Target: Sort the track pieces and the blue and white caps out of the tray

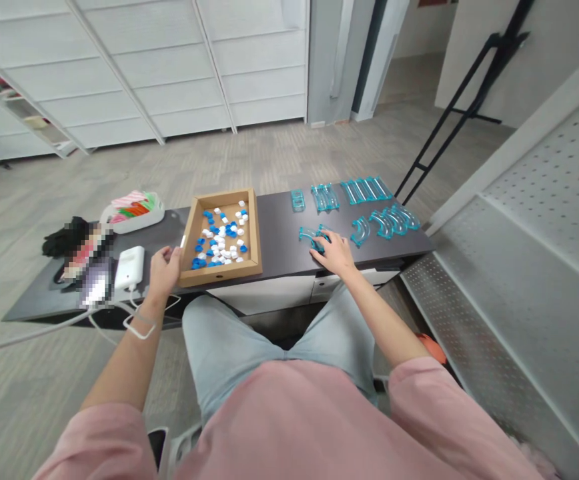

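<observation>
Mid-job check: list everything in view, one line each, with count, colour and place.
Table: one, dark grey, before the person
Tray: one, brown, mid-table
Small pieces: many, blue and white, inside tray
Clear straight and curved pieces: many, teal-edged, table's right half
Container: one, white, colourful contents, left of tray
Bundle: one, black, table's left end
Block: one, white, left of tray
Cables: count unclear, whitish, around left forearm
Cabinets: several, white, background
Stand: one, black, upper right
Perforated panels: at least two, pale, far right
Floor: one, grey
Left hand: one, bare, at tray's left edge
Right hand: one, bare, on a curved piece
</observation>
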Tool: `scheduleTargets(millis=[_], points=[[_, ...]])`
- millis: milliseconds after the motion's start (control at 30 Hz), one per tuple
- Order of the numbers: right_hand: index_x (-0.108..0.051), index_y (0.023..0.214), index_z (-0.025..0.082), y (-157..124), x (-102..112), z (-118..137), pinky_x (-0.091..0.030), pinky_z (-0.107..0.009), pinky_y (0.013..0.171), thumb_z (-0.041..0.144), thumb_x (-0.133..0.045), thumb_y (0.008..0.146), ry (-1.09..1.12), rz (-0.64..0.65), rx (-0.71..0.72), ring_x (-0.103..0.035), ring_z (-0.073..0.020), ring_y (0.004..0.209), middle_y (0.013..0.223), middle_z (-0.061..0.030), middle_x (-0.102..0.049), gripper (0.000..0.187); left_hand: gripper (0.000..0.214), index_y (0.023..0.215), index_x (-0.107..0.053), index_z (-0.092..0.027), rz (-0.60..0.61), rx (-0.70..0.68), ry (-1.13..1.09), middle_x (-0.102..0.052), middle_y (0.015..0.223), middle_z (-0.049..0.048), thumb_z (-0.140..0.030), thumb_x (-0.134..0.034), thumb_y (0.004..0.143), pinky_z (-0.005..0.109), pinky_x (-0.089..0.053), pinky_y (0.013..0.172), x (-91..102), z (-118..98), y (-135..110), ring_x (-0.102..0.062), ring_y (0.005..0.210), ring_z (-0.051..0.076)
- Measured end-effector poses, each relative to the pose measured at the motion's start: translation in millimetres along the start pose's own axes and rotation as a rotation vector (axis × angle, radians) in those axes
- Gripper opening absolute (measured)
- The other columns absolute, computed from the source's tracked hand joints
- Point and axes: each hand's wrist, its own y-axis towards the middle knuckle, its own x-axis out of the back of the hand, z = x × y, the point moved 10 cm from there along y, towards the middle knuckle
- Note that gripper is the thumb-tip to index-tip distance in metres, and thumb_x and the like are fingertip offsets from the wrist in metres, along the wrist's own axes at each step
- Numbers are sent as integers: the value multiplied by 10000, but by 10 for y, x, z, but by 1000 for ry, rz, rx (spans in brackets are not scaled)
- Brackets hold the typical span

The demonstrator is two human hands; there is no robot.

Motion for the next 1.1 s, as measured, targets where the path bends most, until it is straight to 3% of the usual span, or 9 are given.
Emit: scheduleTargets(millis=[167,267,400,500,600,733,833,967,1100], points=[[-901,1387,287,61,-99,150,-565,-659,1258,458,-762,1091,73,-27,84,-671,-446,1534,1657,-184,-732,369,560,1627,-528,-102,-75,161,-111,-786,1419,113,-404,-297,1215,416,-563,1134,148,233,202,-703,1362,250],[-924,1330,265,70,-73,134,-571,-698,1285,493,-744,1080,165,-111,83,-706,-469,1504,1603,-209,-750,383,515,1581,-576,-87,-44,155,-127,-789,1476,121,-317,-287,1222,391,-535,1168,66,257,333,-701,1350,220],[-938,1188,329,107,88,106,-588,-759,1262,533,-672,1107,277,-233,-3,-733,-498,1450,1507,-193,-785,345,457,1509,-665,-107,2,141,-93,-782,1513,146,-188,-367,1172,393,-510,1216,-142,308,449,-679,1422,242],[-948,1071,319,307,203,402,-613,-683,1264,527,-600,1163,297,-257,31,-759,-466,1398,1456,-198,-798,415,431,1480,-710,-164,12,148,-55,-748,1584,175,-181,-424,1159,430,-514,1245,-281,376,476,-640,1499,292],[-959,1095,292,718,177,990,-611,-644,1276,518,-562,1198,295,-216,132,-744,-425,1420,1491,-188,-776,468,442,1524,-693,-161,14,165,-35,-713,1635,208,-190,-427,1173,464,-499,1285,-370,438,479,-621,1546,321],[-957,1180,304,1468,-163,1913,-567,-667,1303,511,-577,1224,301,-133,271,-675,-403,1501,1555,-145,-745,436,460,1537,-689,-189,9,154,-9,-710,1635,218,-193,-415,1168,504,-492,1307,-411,439,480,-634,1549,347],[-949,1129,283,2013,-523,2474,-523,-651,1339,513,-603,1233,348,-116,370,-658,-381,1507,1544,-137,-737,428,463,1528,-696,-215,5,146,7,-714,1622,212,-209,-410,1164,524,-490,1310,-403,413,474,-627,1550,359],[-933,1197,234,2488,-940,2730,-485,-590,1376,510,-589,1251,322,-94,341,-629,-364,1530,1551,-169,-705,445,453,1515,-705,-241,13,145,5,-714,1606,200,-226,-430,1156,533,-494,1303,-394,389,463,-623,1539,368],[-935,1218,245,2465,-1142,2762,-492,-586,1362,543,-601,1245,273,52,444,-634,-367,1485,1494,-164,-728,449,464,1524,-713,-248,6,137,-12,-714,1591,206,-219,-440,1151,556,-486,1303,-385,371,461,-621,1525,379]])
